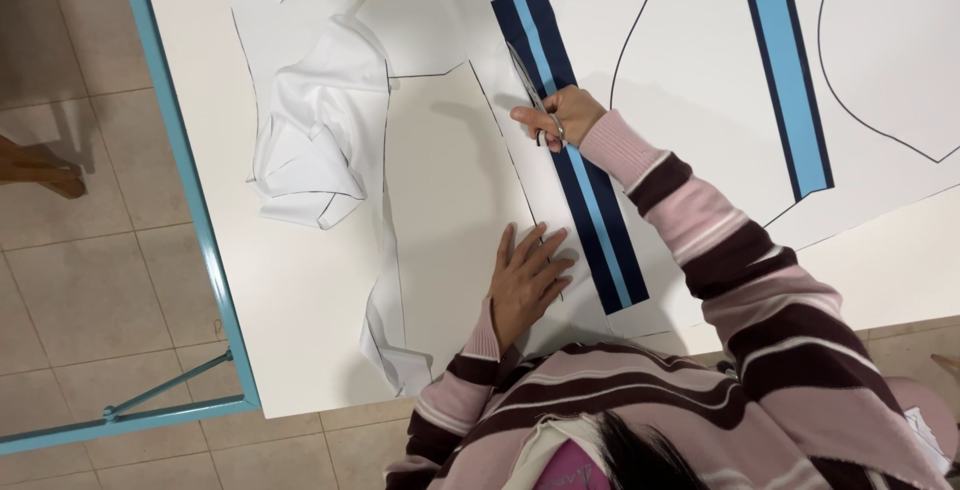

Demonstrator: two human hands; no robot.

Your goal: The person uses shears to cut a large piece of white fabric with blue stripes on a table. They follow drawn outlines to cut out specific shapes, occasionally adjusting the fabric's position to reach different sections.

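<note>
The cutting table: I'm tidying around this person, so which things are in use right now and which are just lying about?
In use:
right hand holding scissors
left hand pressing flat the white fabric
navy and light-blue striped band beside the cut

Lying about:
crumpled white offcuts
second striped band, far right

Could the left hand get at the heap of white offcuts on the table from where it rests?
Probably yes. The left hand lies flat on the white fabric, and the heap of offcuts sits further along the table to its left with only flat cloth between. Nothing stands in the way.
</note>
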